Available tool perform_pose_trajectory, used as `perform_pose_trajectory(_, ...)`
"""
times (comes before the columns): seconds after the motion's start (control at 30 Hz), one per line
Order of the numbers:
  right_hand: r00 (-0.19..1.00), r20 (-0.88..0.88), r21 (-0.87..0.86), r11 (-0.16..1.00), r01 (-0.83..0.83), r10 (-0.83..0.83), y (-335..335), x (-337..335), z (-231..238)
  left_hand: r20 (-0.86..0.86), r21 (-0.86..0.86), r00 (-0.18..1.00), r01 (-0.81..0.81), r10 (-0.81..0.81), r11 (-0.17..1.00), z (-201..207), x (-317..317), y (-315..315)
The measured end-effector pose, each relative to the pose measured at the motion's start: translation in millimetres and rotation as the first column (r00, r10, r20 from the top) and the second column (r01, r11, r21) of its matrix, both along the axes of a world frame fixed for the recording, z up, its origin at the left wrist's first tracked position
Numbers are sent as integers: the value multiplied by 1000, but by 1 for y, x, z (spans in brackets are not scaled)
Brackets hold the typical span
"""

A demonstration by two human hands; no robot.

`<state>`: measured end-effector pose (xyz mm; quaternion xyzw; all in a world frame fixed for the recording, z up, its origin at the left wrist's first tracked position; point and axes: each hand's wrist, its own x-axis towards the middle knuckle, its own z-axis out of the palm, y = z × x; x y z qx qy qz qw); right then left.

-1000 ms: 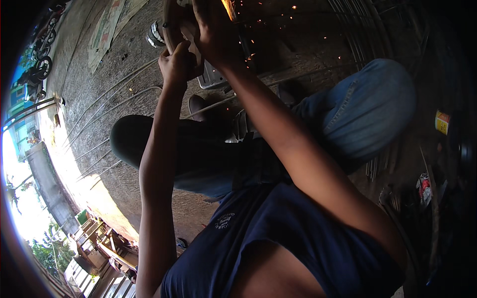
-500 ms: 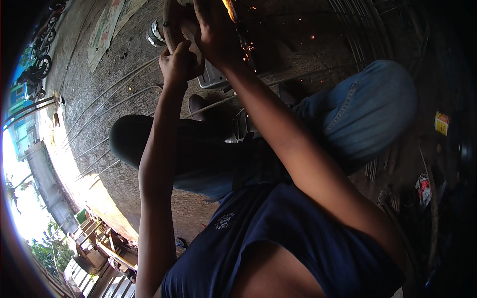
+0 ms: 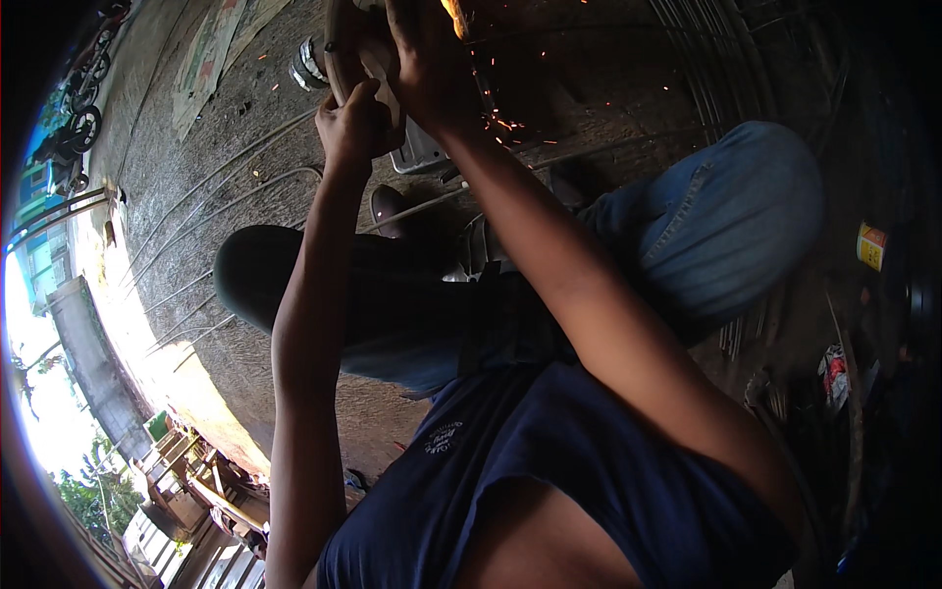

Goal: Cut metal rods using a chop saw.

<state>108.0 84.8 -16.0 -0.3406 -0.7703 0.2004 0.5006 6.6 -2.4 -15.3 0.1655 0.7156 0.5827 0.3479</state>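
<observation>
At the top of the view is a cut-off saw, partly beyond the frame, with a curved grey-brown handle [image 3: 339, 59] and a grey metal base [image 3: 420, 152]. My left hand [image 3: 351, 123] is closed round the lower end of the handle, thumb upward. My right hand [image 3: 432, 79] bears on the saw just to the right. One of its digits points straight up, while the others are in shadow or cut off by the frame. Bright orange sparks [image 3: 505, 125] fly right of this hand. The saw's blade and the point of contact are hidden.
Bent metal rods [image 3: 221, 187] lie on the rough floor to the left, and more rods [image 3: 711, 59] at the upper right. A silvery round object [image 3: 307, 65] is beside the saw. My knees [image 3: 731, 211] spread below it. A yellow container [image 3: 871, 245] stands far right; motorcycles [image 3: 80, 130] far left.
Both hands keep almost the same place on the saw. The sparks have shifted and spread wider, some now showing left of the saw.
</observation>
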Motion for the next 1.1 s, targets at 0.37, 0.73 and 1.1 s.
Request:
perform_pose_trajectory(0.37,986,96,179,977,117,-136,0,-2,-20,-8,12,999,37,-37,999,-8,4,-6)
perform_pose_trajectory(0.73,969,155,114,978,177,-193,1,-11,3,-6,27,999,52,-51,998,-1,-8,2)
perform_pose_trajectory(1.1,973,188,117,986,116,-137,12,-7,50,-36,-14,998,45,-45,999,32,-21,20)
